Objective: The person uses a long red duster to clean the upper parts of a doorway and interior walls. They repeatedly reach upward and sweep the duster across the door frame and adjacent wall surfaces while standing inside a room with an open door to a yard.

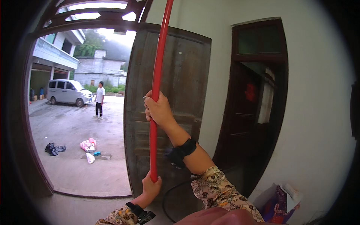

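A long red pole [158, 66] stands nearly upright before me, and its top runs out past the upper edge of the view. My right hand [159, 108] is wrapped around its middle, with a small pale thing, too small to name, poking out by the fingers. Lower down, my left hand [151, 184] grips the pole's bottom end. Black straps with small devices sit on both forearms, below patterned sleeves. Directly behind the pole is a dark wooden door leaf [185, 76], swung inward.
Through the doorway, a person [99, 98] stands on concrete near a silver van [69, 91]. A black plastic bag [53, 149] and a pink bag [88, 144] lie outside. A second dark doorway [250, 112] is at right, with a bag [277, 202] by the wall. A black cable [166, 197] loops below.
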`<state>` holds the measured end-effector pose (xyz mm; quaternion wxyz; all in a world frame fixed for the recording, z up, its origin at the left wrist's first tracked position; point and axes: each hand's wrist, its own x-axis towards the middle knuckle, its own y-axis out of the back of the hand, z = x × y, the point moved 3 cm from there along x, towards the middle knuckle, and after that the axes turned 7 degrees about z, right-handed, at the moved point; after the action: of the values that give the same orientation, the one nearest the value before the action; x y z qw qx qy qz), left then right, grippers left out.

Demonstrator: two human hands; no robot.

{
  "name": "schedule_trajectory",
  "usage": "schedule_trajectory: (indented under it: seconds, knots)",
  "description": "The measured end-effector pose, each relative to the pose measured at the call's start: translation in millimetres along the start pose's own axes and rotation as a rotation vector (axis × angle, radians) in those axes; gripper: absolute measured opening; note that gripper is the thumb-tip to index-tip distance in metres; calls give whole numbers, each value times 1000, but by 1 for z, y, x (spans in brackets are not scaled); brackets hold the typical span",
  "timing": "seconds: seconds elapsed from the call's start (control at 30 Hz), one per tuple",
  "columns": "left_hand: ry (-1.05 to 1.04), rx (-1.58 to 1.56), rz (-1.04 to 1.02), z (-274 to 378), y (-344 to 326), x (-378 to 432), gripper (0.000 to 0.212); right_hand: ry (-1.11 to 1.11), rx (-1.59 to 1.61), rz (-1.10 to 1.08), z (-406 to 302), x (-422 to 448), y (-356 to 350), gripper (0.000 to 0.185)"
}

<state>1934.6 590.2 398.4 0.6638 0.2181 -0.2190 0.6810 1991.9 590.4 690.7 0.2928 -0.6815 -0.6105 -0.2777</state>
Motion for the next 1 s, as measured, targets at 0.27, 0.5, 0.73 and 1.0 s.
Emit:
schedule_trajectory:
  seconds: [0.27,0.5,0.73,1.0]
  knots:
    - [-14,-58,-259,0,-46,-9,32,-37,-79,205,-6,-16,72,8]
    - [-115,-139,-520,54,-170,-13,21,145,-257,532,-71,-39,241,10]
    - [-232,-108,-621,120,-317,12,20,284,-368,711,-146,-23,412,7]
    - [-280,-288,-615,175,-413,58,23,370,-477,652,-208,53,497,10]
